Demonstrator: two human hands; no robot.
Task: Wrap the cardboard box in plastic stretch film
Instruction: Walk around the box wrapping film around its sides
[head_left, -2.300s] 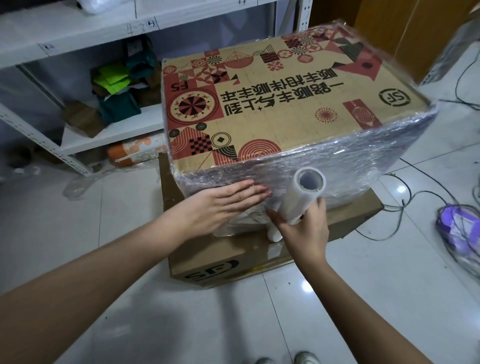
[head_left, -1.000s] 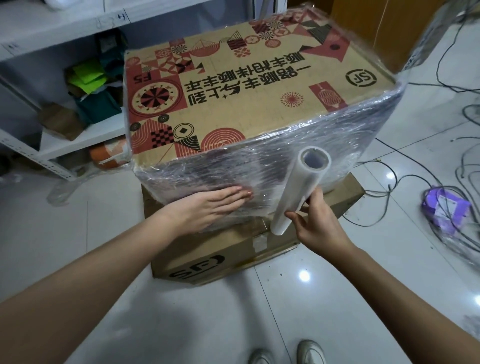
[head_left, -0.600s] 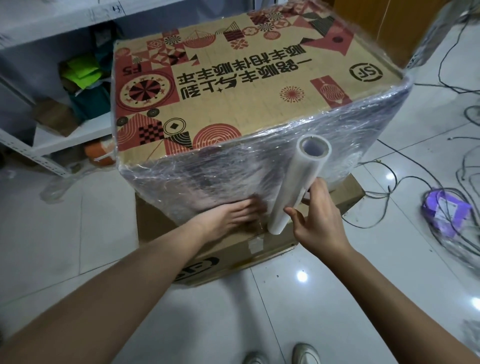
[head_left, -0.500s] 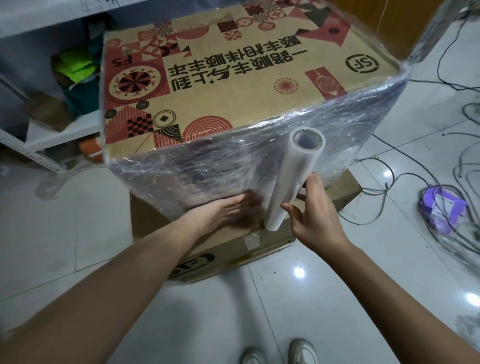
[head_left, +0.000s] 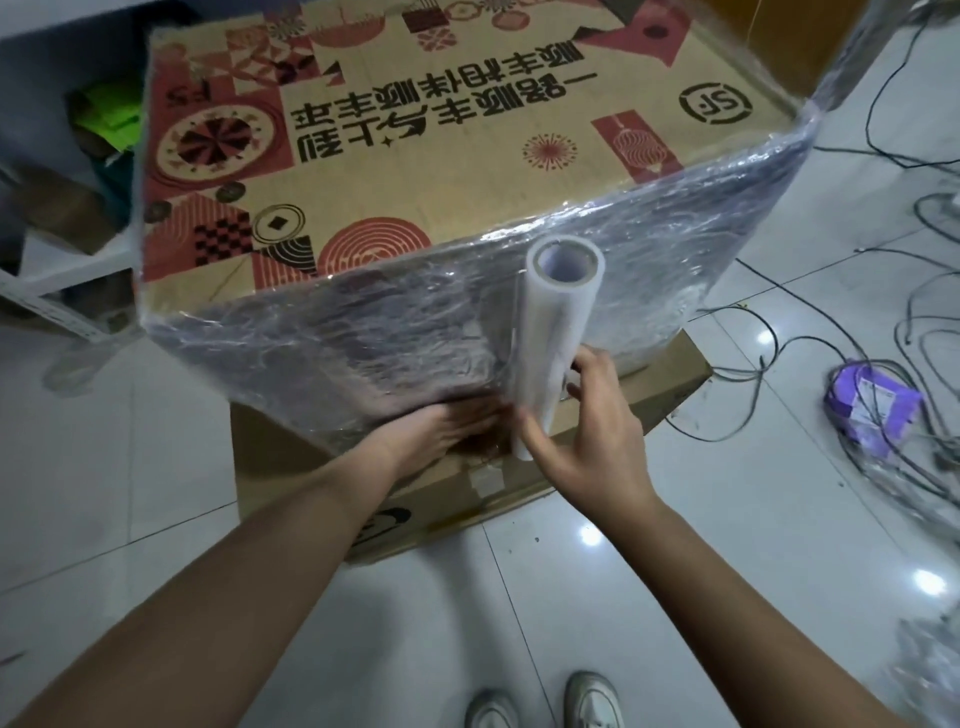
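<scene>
right hand (head_left: 587, 441) grips film roll (head_left: 556, 332) | left hand (head_left: 447, 426) flat on wrapped box (head_left: 415, 171)

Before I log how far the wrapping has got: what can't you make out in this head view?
- Printed box: far and left sides face away; film there unknown.
- Left hand: fingertips blurred under the box's lower edge.
- Film roll: lower end behind right hand.
- Lower box: top covered by the printed box.

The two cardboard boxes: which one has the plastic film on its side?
The upper box, with red patterns and printed characters on top. Crinkled film covers its near side. The plain brown lower box beneath it shows bare cardboard.
</scene>
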